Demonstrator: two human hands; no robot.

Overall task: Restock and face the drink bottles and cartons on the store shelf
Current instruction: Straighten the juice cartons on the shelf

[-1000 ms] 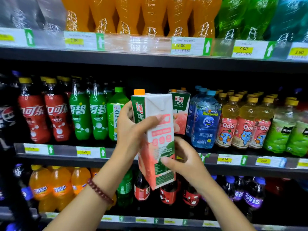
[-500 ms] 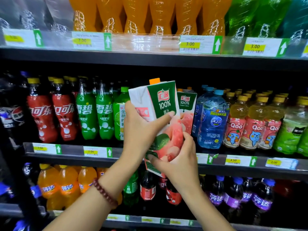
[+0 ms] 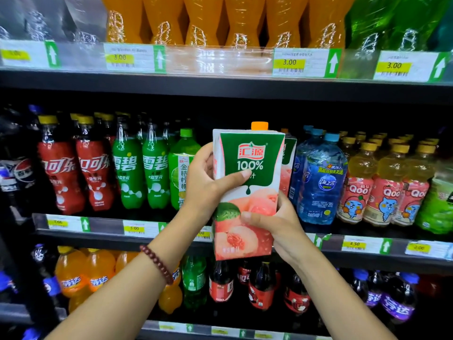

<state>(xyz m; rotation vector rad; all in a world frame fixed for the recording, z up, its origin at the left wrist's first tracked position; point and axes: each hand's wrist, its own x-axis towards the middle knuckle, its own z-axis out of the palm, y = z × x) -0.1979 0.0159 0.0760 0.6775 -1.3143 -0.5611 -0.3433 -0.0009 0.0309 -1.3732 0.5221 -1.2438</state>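
I hold a peach juice carton with an orange cap upright in front of the middle shelf, its green-and-peach front facing me. My left hand grips its upper left side, thumb across the front. My right hand grips its lower right edge, thumb on the front. A second matching carton stands on the shelf right behind it, mostly hidden. The gap in the row lies between a green lemon-drink bottle and blue water bottles.
Red cola and green soda bottles stand left, yellow Qoo bottles right. Orange soda fills the top shelf; orange, red and purple bottles fill the lower shelf. Price tags line each shelf rail.
The carton has been turned from its side panel to its front and brought from a tilt to upright. Both hands rose slightly with it.
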